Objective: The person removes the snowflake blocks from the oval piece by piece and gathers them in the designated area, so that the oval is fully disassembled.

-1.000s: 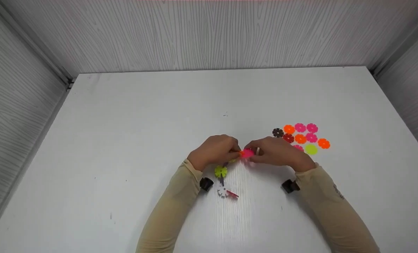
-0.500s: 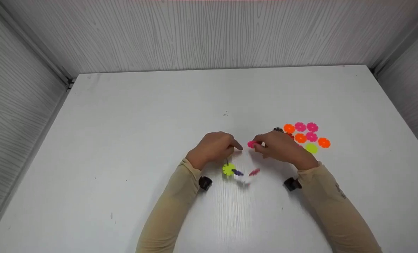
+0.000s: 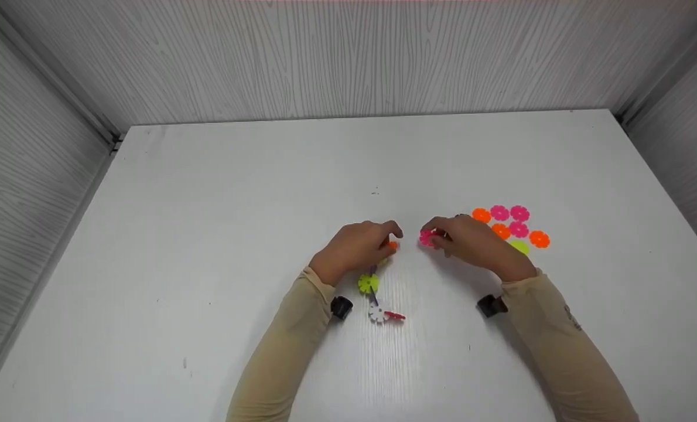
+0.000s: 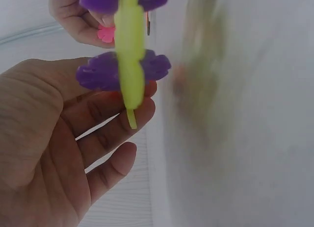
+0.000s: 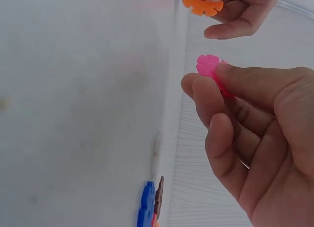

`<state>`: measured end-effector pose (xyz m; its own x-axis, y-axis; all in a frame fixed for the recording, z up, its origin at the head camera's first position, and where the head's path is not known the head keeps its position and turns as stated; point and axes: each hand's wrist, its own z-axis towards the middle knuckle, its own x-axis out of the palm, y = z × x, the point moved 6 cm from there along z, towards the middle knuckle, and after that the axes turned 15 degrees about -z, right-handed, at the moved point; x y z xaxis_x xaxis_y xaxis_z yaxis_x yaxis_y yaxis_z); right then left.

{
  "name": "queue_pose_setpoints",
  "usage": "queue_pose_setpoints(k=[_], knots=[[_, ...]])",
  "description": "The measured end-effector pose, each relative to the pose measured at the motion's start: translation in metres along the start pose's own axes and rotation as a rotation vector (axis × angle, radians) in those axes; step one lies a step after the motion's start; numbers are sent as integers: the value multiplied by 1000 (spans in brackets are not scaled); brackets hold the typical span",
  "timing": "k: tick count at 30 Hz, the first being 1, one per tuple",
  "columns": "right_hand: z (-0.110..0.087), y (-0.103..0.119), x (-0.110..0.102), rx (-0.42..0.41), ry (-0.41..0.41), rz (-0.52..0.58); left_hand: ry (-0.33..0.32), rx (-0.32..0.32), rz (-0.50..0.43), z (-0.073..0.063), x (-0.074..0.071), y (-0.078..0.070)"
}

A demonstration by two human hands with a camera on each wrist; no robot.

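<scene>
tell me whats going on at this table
A person's left hand pinches an orange disc, apparently the end of a chain of linked discs that runs back toward the person. The right hand pinches a pink disc, which is apart from the chain at this moment. Loose discs lie on the white table, some partly hidden by the right hand.

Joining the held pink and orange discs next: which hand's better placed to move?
Probably the right hand: it pinches a pink notched disc, while the left hand holds the orange notched disc.
</scene>
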<state>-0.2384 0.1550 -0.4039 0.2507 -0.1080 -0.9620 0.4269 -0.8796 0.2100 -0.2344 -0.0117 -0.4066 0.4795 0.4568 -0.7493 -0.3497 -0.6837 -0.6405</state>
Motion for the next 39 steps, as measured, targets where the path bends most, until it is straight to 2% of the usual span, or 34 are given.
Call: queue_pose_setpoints(k=[8,13,19,26,31,39], knots=[[-1,-4,-2,1,-4,14,36,-36,-33,1,3,3],[-4,-13,-9,7,13,75,69,-79,-51,-1,1,6],[-10,-33,-20,64,13,120,81,-139,-2,-7,-4,11],[-17,-54,-27,91,27,182,91,-200,34,-13,-5,14],[-28,-72,-38,124,-5,177,86,-186,51,-12,-7,12],[-46,-113,-46,248,-36,213,43,-119,25,-10,-9,8]])
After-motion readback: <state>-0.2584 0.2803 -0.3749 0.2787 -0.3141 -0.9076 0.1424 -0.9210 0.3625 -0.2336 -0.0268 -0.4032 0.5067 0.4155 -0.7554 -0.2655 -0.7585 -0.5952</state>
